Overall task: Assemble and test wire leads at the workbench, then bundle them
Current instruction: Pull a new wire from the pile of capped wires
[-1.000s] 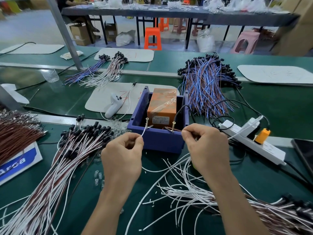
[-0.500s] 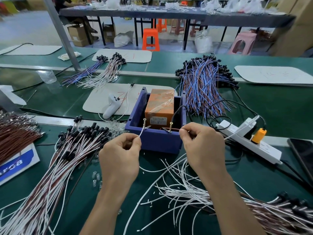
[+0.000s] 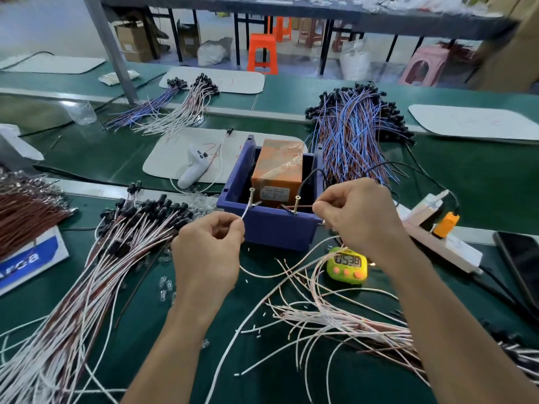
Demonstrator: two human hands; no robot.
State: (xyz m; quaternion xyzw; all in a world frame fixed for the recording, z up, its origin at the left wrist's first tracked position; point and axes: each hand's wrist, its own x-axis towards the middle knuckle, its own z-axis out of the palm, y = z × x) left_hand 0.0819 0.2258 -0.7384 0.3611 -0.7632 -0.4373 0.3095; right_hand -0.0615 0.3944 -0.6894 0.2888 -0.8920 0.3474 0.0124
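Observation:
My left hand [image 3: 208, 252] pinches the white wire [image 3: 246, 211] of a lead, whose bare end touches the left metal post [image 3: 252, 193] on the front rim of the blue box [image 3: 274, 231]. My right hand [image 3: 358, 214] pinches the brown wire [image 3: 303, 206] of the same lead, held against the right post [image 3: 297, 203]. An orange block [image 3: 277, 170] sits inside the box. Loose white leads [image 3: 320, 316] lie in front of me on the green bench [image 3: 186, 339], partly under my right forearm.
A pile of white-and-brown leads with black caps [image 3: 116, 246] lies to the left, brown leads [image 3: 23, 211] at far left, blue leads [image 3: 355, 135] behind the box. A green timer [image 3: 347, 265], a power strip [image 3: 437, 237] and a phone [image 3: 522, 266] sit to the right.
Both hands stay at the box's posts with the wires pinched. The view has shifted so the green timer under my right wrist shows.

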